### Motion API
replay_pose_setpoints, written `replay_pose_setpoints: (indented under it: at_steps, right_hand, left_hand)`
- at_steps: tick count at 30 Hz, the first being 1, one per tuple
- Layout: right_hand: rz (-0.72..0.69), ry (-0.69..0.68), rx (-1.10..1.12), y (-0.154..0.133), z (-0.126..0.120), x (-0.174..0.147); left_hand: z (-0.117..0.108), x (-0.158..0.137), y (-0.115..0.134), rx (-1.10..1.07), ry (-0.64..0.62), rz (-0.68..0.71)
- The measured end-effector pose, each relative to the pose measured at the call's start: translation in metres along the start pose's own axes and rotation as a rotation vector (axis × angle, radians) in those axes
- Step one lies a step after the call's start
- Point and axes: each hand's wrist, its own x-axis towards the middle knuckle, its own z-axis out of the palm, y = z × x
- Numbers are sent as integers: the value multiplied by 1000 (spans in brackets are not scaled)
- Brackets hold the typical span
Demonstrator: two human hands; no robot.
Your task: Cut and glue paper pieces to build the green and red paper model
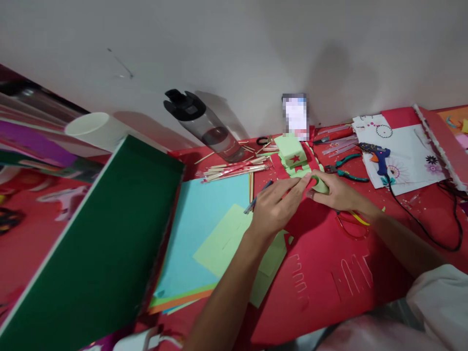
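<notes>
My right hand (338, 192) is closed round a light green paper roll (321, 185), with its thumb and fingers on either side. My left hand (276, 202) reaches in from the left, and its closed fingertips press on the roll's near end. By the left knuckles, a dark blue pen-like tool (249, 208) sticks out; whether the hand holds it, I cannot tell. Just beyond the hands stands a light green paper model (291, 150) with a red star on its block-shaped top. Under the left forearm lie light green sheets (223, 239) on a stack of blue paper (197, 204).
A green board (98, 243) leans at the left. Behind are a water bottle (215, 131), thin wooden sticks (234, 170) and a phone (295, 114). To the right lie pliers (347, 165), a blue glue gun (382, 157) with its cord, and scissors (353, 226) under my right wrist.
</notes>
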Motion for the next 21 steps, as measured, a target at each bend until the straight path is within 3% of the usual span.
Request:
replay_pose_setpoints:
  at_steps: [4,8,12,21]
  right_hand:
    - [17,-18,31,0,4,1]
    - [-26,40,43,1,5,2]
    - [-28,78,18,7,4,2]
    - [-130,96,-30,20,3,3]
  left_hand:
    - [2,0,1,1,-5,35]
    - [3,0,1,-14,-87,105]
    - [4,3,4,2,-72,143]
    - [3,7,13,-322,-74,-83]
